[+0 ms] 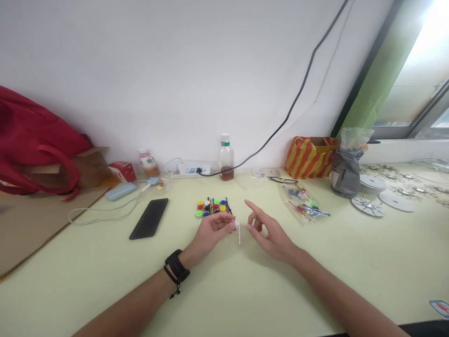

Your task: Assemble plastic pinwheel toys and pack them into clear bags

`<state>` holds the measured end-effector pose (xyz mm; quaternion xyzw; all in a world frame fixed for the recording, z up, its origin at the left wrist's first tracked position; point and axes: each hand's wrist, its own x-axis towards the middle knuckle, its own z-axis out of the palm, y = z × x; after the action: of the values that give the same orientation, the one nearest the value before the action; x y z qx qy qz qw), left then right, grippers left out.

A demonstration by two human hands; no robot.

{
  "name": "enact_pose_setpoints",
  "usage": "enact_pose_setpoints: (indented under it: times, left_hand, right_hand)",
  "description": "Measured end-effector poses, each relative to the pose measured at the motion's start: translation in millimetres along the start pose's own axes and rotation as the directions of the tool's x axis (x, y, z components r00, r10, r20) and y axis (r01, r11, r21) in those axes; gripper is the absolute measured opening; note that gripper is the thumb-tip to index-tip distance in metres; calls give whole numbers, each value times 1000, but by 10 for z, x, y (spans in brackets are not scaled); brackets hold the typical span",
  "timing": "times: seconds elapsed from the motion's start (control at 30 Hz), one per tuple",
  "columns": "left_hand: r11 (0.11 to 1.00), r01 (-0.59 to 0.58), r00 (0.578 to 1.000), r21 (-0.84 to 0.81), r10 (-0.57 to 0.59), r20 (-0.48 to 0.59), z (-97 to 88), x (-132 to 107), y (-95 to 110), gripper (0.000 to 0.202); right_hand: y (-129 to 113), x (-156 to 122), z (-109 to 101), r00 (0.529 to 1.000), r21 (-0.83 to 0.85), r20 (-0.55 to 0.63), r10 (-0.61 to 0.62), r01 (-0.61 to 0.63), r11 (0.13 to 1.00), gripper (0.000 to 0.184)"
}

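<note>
My left hand (212, 234) pinches a thin white stick (239, 230) with a small white piece on it, held upright just above the pale green table (245, 290). A black watch and cord sit on that wrist. My right hand (268, 229) hovers just right of the stick, index finger stretched out, other fingers loosely curled, holding nothing. Behind the hands lies a cluster of small coloured round parts and sticks (213, 208).
A black phone (149, 218) lies left of the hands with a white cable. A clear bag of coloured parts (304, 203) lies to the right. Along the wall stand a power strip (191, 169), two bottles (226, 157), a striped bag (310, 157), a red bag (31, 145) and white discs (368, 206).
</note>
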<state>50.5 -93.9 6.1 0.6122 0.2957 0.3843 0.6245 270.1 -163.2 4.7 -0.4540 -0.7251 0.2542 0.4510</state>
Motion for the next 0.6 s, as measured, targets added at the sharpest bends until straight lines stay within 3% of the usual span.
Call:
enact_pose_setpoints:
  times: [0.07, 0.13, 0.2, 0.27, 0.4, 0.47, 0.6]
  left_hand:
    - [1000, 19, 1000, -7, -19, -1, 6, -5, 5, 31]
    - [1000, 28, 1000, -9, -28, 1, 11, -8, 2, 30]
    - [1000, 28, 1000, -3, -28, 4, 15, -9, -6, 30]
    - [1000, 27, 1000, 6, -27, 11, 17, -8, -13, 30]
    - [1000, 19, 1000, 18, -19, 20, 21, -6, -11, 29]
    - [1000, 11, 1000, 23, -11, 27, 22, -8, -9, 28]
    - [1000, 0, 998, 24, -1, 56, 19, -16, -19, 28]
  right_hand:
    - [-12, -7, 2, 1000, -3, -5, 1, -1, 1000, 50]
    - [-20, -4, 6, 999, 32, 30, 41, -42, 999, 25]
    - [-25, 8, 8, 990, 109, 92, 105, -115, 987, 48]
    - [-32, 27, 9, 984, 179, 115, 138, -157, 971, 57]
    - [-72, 56, 14, 989, 202, 34, 146, -150, 968, 42]
    - [-96, 60, 23, 988, 224, 26, 154, -156, 962, 29]
    - [-119, 57, 48, 991, 256, 46, 122, -130, 958, 24]
